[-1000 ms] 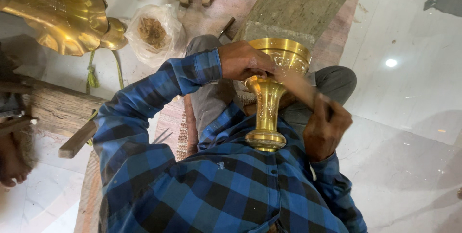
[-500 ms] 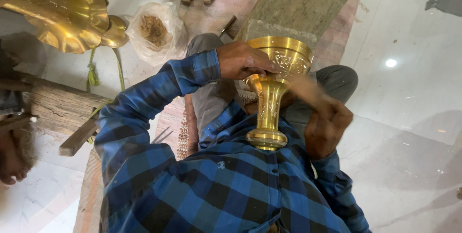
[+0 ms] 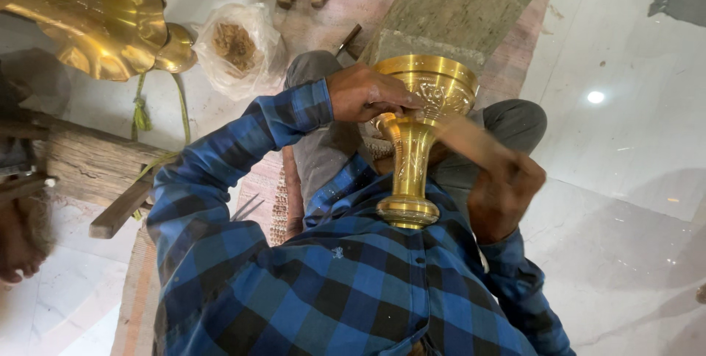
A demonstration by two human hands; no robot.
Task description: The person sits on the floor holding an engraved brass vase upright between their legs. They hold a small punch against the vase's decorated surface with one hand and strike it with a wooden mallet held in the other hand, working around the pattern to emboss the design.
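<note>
Brass goblet-shaped vessel (image 3: 415,132) lies in the lap, tilted: round foot toward the chest against the blue checked shirt (image 3: 331,282), wide engraved cup pointing away toward the knees. Its long axis runs roughly away from the body, along the line of sight. Left hand (image 3: 368,95) is closed over the near side of the cup just under the rim, steadying it; this hand is the one on the vessel. Right hand (image 3: 504,194) sits to the right of the stem, fisted around a slim stick-like tool (image 3: 463,143), motion-blurred, its far end lying up by the neck where cup meets stem; contact there cannot be made out. Beyond the knees, a grey stone block (image 3: 471,3). Off to the left: a clear plastic bag (image 3: 239,47) of brown stuff, a large scalloped brass piece (image 3: 103,21), a rough wooden beam (image 3: 88,165). Pale polished floor (image 3: 625,128) to the right.
</note>
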